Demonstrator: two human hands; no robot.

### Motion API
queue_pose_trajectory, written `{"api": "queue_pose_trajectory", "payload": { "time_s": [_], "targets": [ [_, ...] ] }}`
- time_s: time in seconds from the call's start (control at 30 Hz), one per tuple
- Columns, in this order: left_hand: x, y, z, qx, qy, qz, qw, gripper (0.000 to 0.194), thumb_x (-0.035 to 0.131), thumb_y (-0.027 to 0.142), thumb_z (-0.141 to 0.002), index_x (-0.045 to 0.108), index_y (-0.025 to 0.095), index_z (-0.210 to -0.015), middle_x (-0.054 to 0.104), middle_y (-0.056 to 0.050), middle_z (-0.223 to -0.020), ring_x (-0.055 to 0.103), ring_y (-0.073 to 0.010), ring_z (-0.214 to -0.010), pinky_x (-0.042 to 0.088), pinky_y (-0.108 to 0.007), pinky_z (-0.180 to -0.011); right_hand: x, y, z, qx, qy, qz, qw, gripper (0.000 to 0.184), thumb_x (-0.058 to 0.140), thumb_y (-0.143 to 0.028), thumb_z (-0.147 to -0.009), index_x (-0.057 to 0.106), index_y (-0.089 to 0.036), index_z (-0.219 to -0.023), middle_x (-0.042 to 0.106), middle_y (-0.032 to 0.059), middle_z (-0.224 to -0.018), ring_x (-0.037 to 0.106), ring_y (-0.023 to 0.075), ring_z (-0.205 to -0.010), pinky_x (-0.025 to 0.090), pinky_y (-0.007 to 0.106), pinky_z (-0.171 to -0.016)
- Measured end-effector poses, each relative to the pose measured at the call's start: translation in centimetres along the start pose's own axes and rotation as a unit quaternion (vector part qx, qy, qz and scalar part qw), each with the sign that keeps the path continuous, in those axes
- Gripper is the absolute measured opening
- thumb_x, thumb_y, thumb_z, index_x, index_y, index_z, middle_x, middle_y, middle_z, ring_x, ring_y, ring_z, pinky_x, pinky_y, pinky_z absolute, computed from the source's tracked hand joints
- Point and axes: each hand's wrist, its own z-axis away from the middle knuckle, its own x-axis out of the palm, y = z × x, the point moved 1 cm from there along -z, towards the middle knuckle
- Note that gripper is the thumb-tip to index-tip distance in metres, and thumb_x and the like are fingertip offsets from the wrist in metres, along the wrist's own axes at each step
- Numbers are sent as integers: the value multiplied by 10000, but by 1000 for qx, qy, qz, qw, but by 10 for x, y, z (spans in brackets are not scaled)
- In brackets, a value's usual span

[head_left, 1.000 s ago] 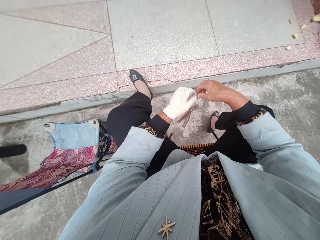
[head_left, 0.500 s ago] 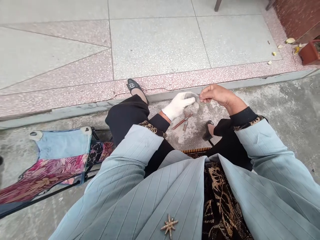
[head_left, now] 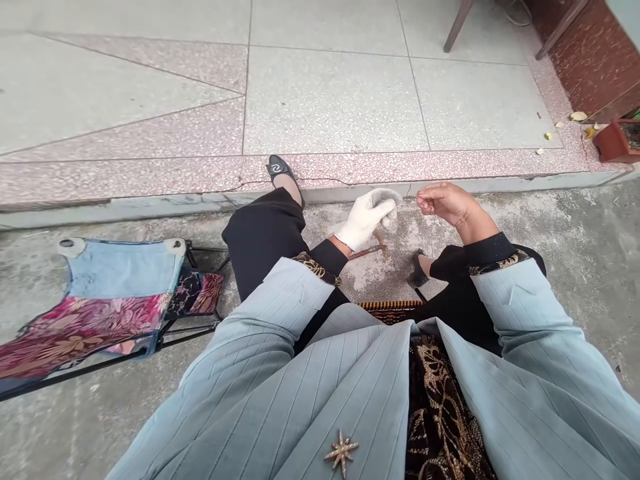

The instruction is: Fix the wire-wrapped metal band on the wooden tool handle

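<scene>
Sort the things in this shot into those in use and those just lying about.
In use: white-gloved left hand, pinching a pale grey wad; bare right hand; slim brown sticks on the concrete below.

Lying about: patchwork fabric folding seat; fallen yellow leaves; terracotta planter; chair leg.

the head-worn camera looks forward and down from above the chest, over the pale pinstriped jacket (head_left: 320, 400) at 6 o'clock, fairly near the gloved left hand (head_left: 365, 220) and bare right hand (head_left: 447, 205), with the terrazzo floor (head_left: 330, 100) filling 12 o'clock.
</scene>
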Motion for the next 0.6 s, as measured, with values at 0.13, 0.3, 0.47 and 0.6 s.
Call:
{"api": "queue_pose_trajectory", "payload": {
  "time_s": [0.13,0.3,0.47,0.6],
  "targets": [
    [-2,4,1,52,33,-162,985,257,627,301,-928,756,182,-1115,762,-19,-888,666,-112,-675,545,-247,-699,2,8,-2,21,1,-11,1000,121,727,-168,-646,671,-135,-544,545,12,-501,438,78,-490,313,228,-501],
    [-9,13,2,135,55,-383,912,257,588,285,-976,792,201,-1109,818,-41,-1117,751,-195,-1037,541,-305,-983,10,21,-12,46,-3,-57,997,155,694,-154,-658,612,-160,-526,521,-3,-512,408,74,-482,310,237,-511],
    [-7,12,1,87,25,-529,844,312,537,301,-1017,776,202,-1191,820,-77,-1127,762,-250,-1053,547,-344,-929,20,31,-25,35,10,-95,995,153,699,-158,-680,615,-166,-553,564,1,-539,414,73,-491,346,236,-541],
    [3,-2,1,47,25,-563,825,307,511,283,-1016,763,195,-1167,812,-101,-1105,756,-265,-1028,536,-345,-880,29,37,-33,-19,33,-49,998,93,740,-226,-631,702,-156,-583,647,33,-590,487,89,-535,369,251,-574]
  ]
}}
